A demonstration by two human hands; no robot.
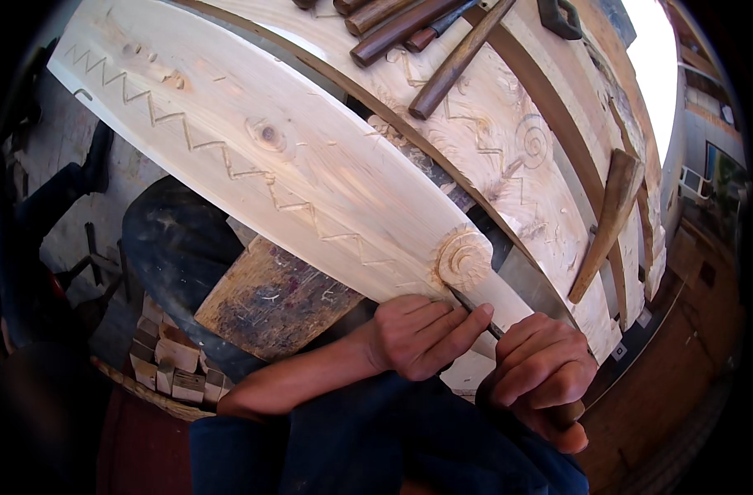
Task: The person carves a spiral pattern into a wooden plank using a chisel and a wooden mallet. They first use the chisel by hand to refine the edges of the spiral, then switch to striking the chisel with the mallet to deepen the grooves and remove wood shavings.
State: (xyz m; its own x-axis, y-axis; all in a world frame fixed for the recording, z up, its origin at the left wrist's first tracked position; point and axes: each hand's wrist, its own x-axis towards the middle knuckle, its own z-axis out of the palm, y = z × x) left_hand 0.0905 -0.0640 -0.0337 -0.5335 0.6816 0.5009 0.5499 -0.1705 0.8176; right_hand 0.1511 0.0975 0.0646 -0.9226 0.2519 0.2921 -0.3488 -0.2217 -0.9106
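A long pale board (310,190) lies diagonally before me, carved with a zigzag line and, at its near right end, a round spiral relief (463,257). My left hand (422,334) rests at the board's lower edge, its fingers closed on the blade of a carving chisel (467,305), whose tip meets the wood just below the spiral. My right hand (541,371) is wrapped round the chisel's wooden handle, which shows beneath the fingers.
Several wooden-handled tools (393,37) and a wooden mallet (607,223) rest on neighbouring carved boards (525,198). A worn wooden block (269,305) sits under the board. A basket of small blocks (174,367) stands lower left. Another person's dark-clothed leg (54,198) is at the left.
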